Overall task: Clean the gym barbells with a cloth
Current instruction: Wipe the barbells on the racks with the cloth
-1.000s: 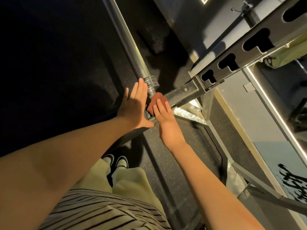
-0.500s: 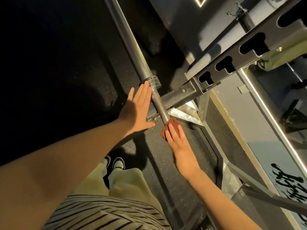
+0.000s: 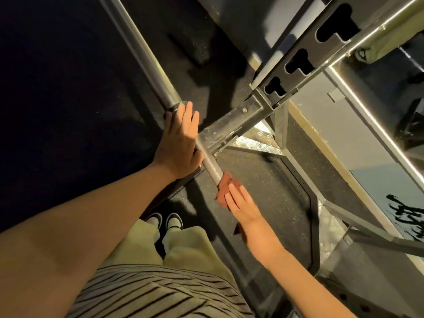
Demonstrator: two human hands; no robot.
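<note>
Underfoot: dark speckled rubber floor (image 3: 263, 184), running across the whole view.

Rack (image 3: 259, 101): steel frame at right, its black upright cut with keyhole slots. A grey arm (image 3: 238, 120) sticks out from it towards the left.

Barbell (image 3: 146, 58): lies on a diagonal from upper left down to centre. The thick smooth sleeve is the far part; the thin knurled shaft (image 3: 210, 160) is the near part. The shaft crosses over the rack arm and looks to rest on it. The near end of the shaft passes out of sight under the cloth.

Person: seen from above, striped top, pale green trousers (image 3: 195, 244), both forearms bare and reaching forward.

Left hand (image 3: 181, 143): laid flat on the barbell where sleeve meets shaft. Fingers straight and close together, tips over the collar, palm on the bar. Nothing is gripped.

Right hand (image 3: 241, 203): nearer the body, lower along the shaft. Fingers straight and side by side, pressing down on the cloth. Thumb hidden, so I cannot tell if it hooks beneath.

Cloth (image 3: 223, 184): reddish-brown, bunched round the shaft just below the bare knurled stretch, between the right fingers and the bar. The two hands are near each other but apart.

Shoes (image 3: 165, 222): dark with white toes, side by side on the floor below the bar.
</note>
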